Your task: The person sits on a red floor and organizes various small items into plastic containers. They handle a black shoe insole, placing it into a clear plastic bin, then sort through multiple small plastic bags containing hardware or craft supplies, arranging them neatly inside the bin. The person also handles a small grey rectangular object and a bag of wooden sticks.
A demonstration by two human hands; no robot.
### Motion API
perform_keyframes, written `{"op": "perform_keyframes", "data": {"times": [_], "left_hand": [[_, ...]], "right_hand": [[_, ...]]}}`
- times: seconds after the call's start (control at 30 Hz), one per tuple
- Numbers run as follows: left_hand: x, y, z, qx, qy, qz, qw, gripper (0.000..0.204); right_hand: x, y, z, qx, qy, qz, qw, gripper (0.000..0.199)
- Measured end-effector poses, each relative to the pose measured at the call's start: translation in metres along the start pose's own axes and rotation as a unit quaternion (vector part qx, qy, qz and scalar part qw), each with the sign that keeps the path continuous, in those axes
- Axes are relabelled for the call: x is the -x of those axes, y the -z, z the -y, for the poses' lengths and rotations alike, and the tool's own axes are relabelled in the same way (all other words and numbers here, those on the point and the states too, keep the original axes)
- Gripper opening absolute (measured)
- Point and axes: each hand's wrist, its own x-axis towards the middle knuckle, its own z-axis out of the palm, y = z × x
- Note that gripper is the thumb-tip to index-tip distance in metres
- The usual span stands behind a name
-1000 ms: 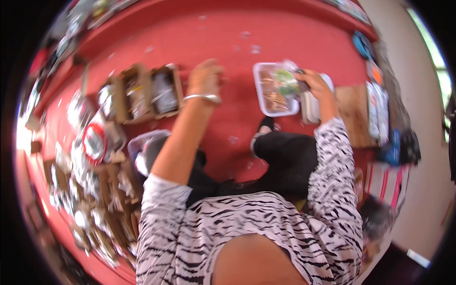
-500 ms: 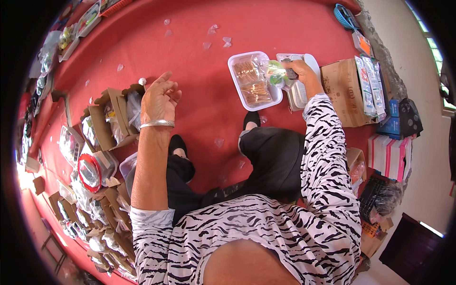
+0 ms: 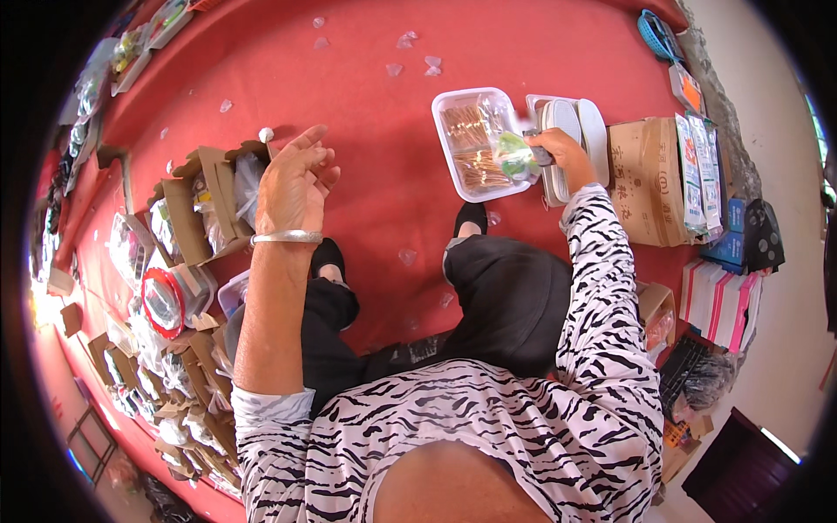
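My right hand (image 3: pixel 563 155) is closed around a clear plastic packet with green on it (image 3: pixel 516 157). A dark grey part of that packet shows by the fingers. The packet hangs over the right side of a white plastic tray (image 3: pixel 443 139). Inside the tray lie two groups of thin tan sticks (image 3: pixel 467 125) in clear wrapping, partly covered by the packet. My left hand (image 3: pixel 299 180), a silver bangle at its wrist, is held palm up with its fingers apart. It holds nothing and is nearest to an open cardboard box (image 3: pixel 212 183) of bagged goods.
Beside the tray, a container holds white oval pads (image 3: pixel 593 131). A brown carton (image 3: pixel 643 179) with flat packets leaning on it stands farther right. Small clear plastic scraps (image 3: pixel 433 63) lie on the red floor covering (image 3: pixel 375 113). More goods line the left, including a red-rimmed round container (image 3: pixel 163 302).
My right hand has moved slightly toward me with the packet, now lower over the tray's right side. My left hand stays open in nearly the same pose. The whole view has shifted a little.
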Motion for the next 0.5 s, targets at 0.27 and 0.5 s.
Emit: {"op": "perform_keyframes", "data": {"times": [0.27, 0.5], "left_hand": [[0.002, -0.011, 0.007, 0.0, 0.0, 0.027, 1.0, 0.031], [0.02, -0.01, 0.011, -0.055, 0.031, 0.068, 0.996, 0.029]], "right_hand": [[-0.038, 0.012, -0.034, -0.094, 0.037, -0.122, 0.987, 0.035], [-0.024, -0.008, -0.004, 0.049, 0.041, -0.055, 0.996, 0.034]]}}
